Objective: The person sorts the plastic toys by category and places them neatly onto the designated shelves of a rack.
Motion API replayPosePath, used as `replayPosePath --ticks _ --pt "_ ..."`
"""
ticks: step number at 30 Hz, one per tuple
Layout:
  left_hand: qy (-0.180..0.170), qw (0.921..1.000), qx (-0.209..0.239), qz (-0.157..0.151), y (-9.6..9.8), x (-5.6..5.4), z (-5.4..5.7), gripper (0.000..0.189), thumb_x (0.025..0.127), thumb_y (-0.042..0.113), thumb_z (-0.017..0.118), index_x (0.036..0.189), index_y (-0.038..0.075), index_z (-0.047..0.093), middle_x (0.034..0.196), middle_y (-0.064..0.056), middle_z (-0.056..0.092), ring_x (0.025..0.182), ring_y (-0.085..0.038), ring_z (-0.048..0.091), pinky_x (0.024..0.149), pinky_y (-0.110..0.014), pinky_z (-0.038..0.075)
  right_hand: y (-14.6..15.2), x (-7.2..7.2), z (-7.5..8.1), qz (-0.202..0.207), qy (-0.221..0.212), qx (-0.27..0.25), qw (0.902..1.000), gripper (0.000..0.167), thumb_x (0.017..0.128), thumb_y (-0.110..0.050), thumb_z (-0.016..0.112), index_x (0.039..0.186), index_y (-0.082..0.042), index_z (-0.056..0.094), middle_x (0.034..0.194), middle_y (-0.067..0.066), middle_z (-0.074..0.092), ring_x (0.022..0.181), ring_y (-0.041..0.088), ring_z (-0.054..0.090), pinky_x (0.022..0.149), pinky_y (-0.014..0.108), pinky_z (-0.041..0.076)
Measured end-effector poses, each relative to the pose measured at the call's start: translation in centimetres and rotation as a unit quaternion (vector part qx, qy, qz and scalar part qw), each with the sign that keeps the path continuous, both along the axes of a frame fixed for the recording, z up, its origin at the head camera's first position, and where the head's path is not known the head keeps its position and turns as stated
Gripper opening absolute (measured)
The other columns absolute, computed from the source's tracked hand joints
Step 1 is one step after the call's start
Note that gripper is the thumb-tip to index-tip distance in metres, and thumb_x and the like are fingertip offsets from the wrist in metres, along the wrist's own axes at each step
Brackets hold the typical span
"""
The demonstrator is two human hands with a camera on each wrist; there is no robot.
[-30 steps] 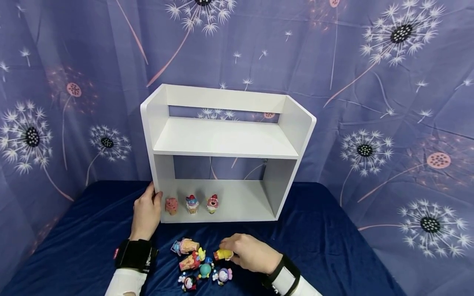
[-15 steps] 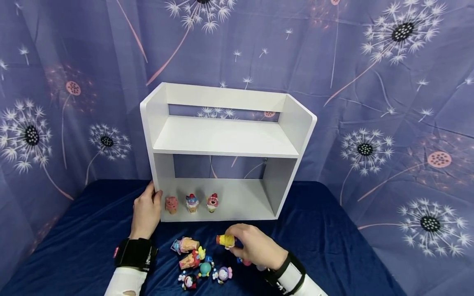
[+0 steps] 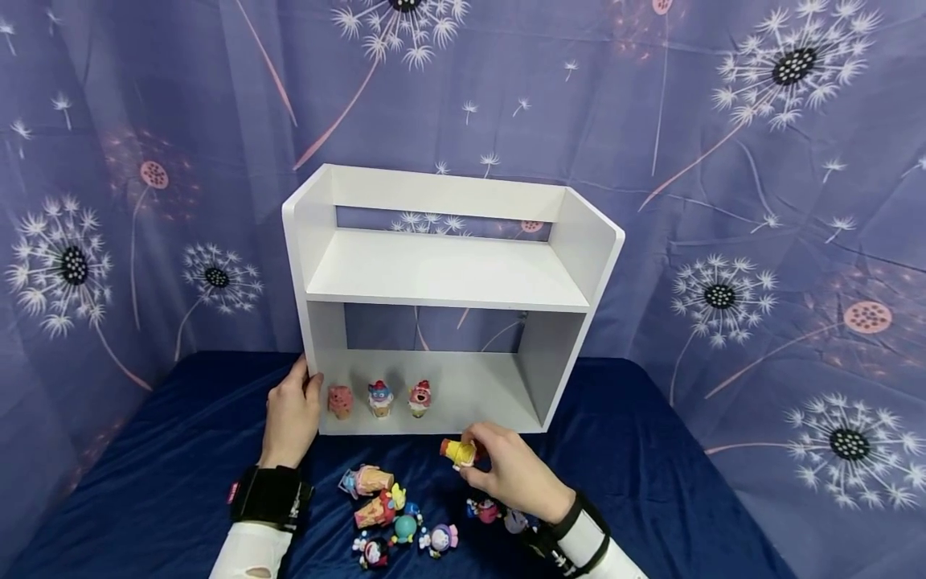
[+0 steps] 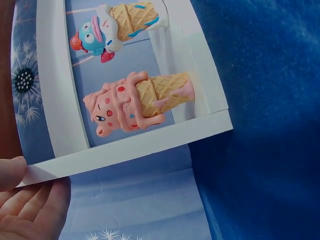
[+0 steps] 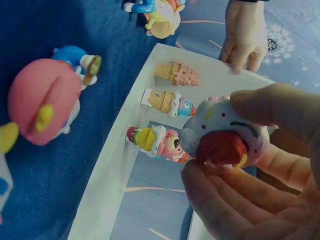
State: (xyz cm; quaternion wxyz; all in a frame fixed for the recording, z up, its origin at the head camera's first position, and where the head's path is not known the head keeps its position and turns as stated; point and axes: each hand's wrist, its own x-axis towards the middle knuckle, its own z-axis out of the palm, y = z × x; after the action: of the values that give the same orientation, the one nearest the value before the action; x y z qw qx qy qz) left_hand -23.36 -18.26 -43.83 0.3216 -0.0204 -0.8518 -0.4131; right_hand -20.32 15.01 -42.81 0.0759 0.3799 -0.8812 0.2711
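A small white two-tier shelf (image 3: 448,273) stands on the cloth. My left hand (image 3: 289,422) grips its left side panel, thumb on one face and fingers on the other in the left wrist view. On the lower board stand a pink ice-cream-cone figurine (image 4: 125,102), a blue-faced cone figurine (image 3: 379,398) and a pink bear cone figurine (image 3: 419,399). My right hand (image 3: 517,474) pinches another figurine (image 3: 459,453), yellow and red, in front of the shelf. Held on its side in the head view, it shows a white speckled top with a red piece in the right wrist view.
Several figurines lie in a cluster on the dark blue cloth (image 3: 181,482), among them a cone figurine (image 3: 366,481) and a purple-and-white one (image 3: 439,539). A pink round figurine (image 5: 44,100) lies beneath my right hand. A dandelion-print curtain (image 3: 723,161) hangs behind.
My right hand has lifted the yellow and red figurine off the cloth and moved it up and right towards the shelf. The left hand stays on the side panel.
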Motion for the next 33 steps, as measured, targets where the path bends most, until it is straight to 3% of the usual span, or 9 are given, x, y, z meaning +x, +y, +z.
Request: replayPosePath --ticks 8,16,33 --pt "-0.004 1.0 0.0 0.003 0.1 -0.1 -0.1 0.034 0.1 0.003 0.054 0.134 -0.001 0.053 0.113 -0.031 0.063 0.097 -0.046 0.064 0.075 -0.057 0.049 -0.2 0.1 -0.2 -0.019 -0.024 -0.037 0.9989 0.022 0.083 -0.018 0.077 0.097 -0.017 0.059 0.083 -0.007 0.056 0.067 0.012 0.058 0.06 0.021 0.047" --pt "-0.008 0.9999 -0.002 0.01 0.2 0.1 -0.2 0.033 0.101 0.004 0.053 0.133 0.0 0.053 0.111 -0.031 0.064 0.096 -0.046 0.064 0.074 -0.057 0.049 -0.2 -0.4 0.0 -0.04 -0.03 -0.053 0.9973 0.019 0.082 -0.016 0.078 0.092 -0.014 0.062 0.08 -0.009 0.062 0.067 0.0 0.058 0.06 0.02 0.05" --pt "-0.004 1.0 0.0 0.006 0.1 0.0 0.1 0.03 0.101 0.004 0.053 0.131 -0.001 0.054 0.112 -0.031 0.063 0.096 -0.046 0.064 0.075 -0.057 0.049 0.8 -5.5 0.6 -0.1 -0.008 -0.03 0.9945 0.017 0.075 -0.012 0.078 0.086 -0.011 0.065 0.075 -0.005 0.068 0.065 0.002 0.062 0.058 0.021 0.05"
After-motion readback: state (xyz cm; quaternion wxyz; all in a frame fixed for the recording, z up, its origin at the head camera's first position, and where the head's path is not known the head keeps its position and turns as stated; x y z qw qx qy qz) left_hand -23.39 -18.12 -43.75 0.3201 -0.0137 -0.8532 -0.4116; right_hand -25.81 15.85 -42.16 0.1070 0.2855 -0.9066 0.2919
